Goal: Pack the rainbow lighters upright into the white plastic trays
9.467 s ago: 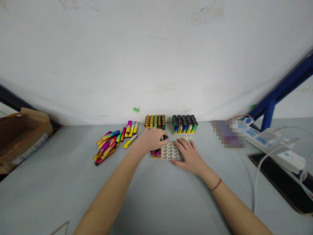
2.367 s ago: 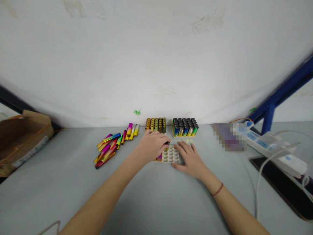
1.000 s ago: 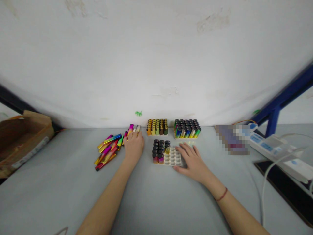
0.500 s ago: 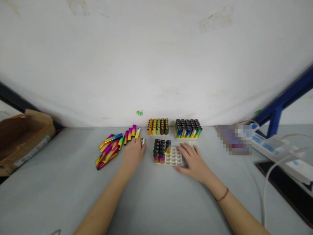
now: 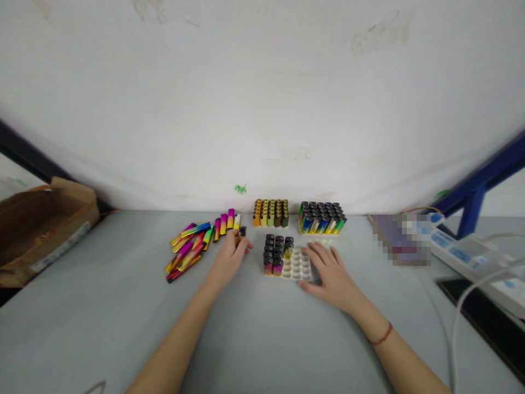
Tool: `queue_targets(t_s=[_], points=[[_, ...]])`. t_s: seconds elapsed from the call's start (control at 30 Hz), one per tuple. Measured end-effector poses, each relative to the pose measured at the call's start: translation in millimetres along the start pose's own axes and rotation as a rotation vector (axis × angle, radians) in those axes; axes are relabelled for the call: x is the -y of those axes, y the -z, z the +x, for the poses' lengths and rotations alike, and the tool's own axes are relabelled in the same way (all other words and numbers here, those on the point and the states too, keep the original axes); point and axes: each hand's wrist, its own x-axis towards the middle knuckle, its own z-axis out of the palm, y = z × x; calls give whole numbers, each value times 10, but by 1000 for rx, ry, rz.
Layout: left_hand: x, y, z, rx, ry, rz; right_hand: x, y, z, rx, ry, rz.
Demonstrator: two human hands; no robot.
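My left hand point(image 5: 230, 253) pinches a lighter point(image 5: 243, 231) whose dark top sticks up past the fingertips; the fingers hide most of its body. To its left lies a loose pile of shiny colourful lighters point(image 5: 188, 253), in pink, gold, green and blue. A white pitted tray point(image 5: 302, 268) sits between my hands, with upright black-topped lighters point(image 5: 273, 255) filling its left part. My right hand point(image 5: 332, 273) rests with fingers spread along the tray's right edge, holding nothing.
Behind the tray stand a block of yellow-to-green lighters point(image 5: 271, 213) and a block of black-topped multicoloured lighters point(image 5: 322, 219). A cardboard box point(image 5: 45, 235) is at far left. On the right are a power strip point(image 5: 471, 257), a white cable point(image 5: 457, 317) and a dark flat device point(image 5: 484, 312).
My left hand has turned and drawn slightly back from the row of lighters, with a dark lighter top now upright at its fingertips. My right hand stays at the tray. The view shifted slightly.
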Motion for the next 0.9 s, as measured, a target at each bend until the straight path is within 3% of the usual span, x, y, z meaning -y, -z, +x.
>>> queue_targets(t_s=[0.13,0.27,0.9], points=[[-31,-97,-6,-4,139,-468,1,14,1,18,-7,-3],[-31,-148,35,21,339,-734,-1,9,-6,6,-3,-4],[-133,-73,-8,42,492,-844,-17,3,-15,17,-1,-9]])
